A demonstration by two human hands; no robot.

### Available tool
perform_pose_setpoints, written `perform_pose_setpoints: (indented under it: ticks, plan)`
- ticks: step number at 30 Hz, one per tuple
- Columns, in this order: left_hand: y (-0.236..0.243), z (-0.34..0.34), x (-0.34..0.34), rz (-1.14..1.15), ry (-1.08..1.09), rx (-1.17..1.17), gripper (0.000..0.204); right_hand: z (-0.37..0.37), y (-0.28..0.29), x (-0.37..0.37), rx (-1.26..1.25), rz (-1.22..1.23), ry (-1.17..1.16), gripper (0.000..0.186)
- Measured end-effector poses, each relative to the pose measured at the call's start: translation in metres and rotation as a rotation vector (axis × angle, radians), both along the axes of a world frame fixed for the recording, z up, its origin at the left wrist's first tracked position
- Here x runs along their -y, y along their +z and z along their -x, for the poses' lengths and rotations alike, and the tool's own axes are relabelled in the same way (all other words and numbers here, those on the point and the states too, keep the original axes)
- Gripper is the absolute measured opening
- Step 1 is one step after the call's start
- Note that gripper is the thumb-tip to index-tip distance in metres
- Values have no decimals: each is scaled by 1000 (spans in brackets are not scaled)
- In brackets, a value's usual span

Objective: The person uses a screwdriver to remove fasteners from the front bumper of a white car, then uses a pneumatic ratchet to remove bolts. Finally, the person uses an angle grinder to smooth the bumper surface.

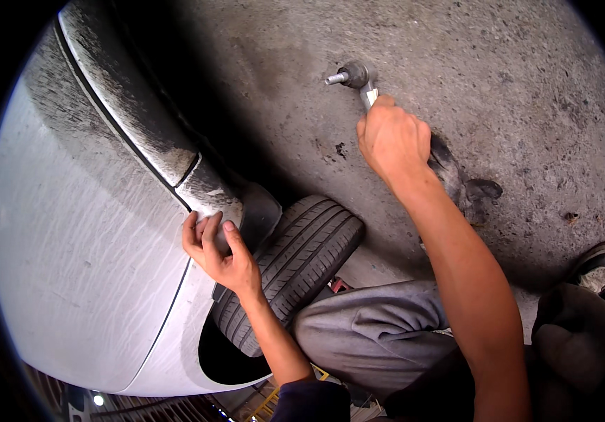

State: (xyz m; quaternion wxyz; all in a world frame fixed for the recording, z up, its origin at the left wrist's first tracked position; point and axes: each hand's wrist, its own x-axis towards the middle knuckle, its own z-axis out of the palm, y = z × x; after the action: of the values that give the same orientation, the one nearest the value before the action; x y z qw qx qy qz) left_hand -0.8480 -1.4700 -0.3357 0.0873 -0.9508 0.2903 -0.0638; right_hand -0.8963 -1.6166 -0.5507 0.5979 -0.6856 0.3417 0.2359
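My right hand (394,137) is closed round a metal ball-joint part (355,74), whose threaded stud points left above the grey floor. A dark object (483,190) shows behind my right wrist; I cannot tell whether it joins that part. My left hand (219,250), fingers apart and loosely bent, rests at the dirty lower body edge (202,188) of a silver car (95,260), just left of a black tire (295,257). Its fingertips touch the bodywork near the dark wheel-arch liner (260,211).
The grey concrete floor (527,112) lies beyond the car. My bent legs in grey trousers (366,330) are beside the tire, with a shoe (594,271) at the right. A yellow metal item (271,401) shows at the lower edge.
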Motion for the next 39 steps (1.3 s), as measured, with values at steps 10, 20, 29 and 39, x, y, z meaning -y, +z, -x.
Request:
perform_pose_setpoints:
  ticks: [10,20,29,39]
  plan:
    - [-1,1,5,20,9,-7,13,-1,-5,-8,16,4,-56,28]
    - [0,2,6,34,9,-14,13,-1,-1,-6,35,120,115,14]
    - [0,0,6,35,12,-20,14,-6,5,-15,87,129,178,13]
    - [3,4,8,64,37,-53,17,-3,6,-17,106,107,167,13]
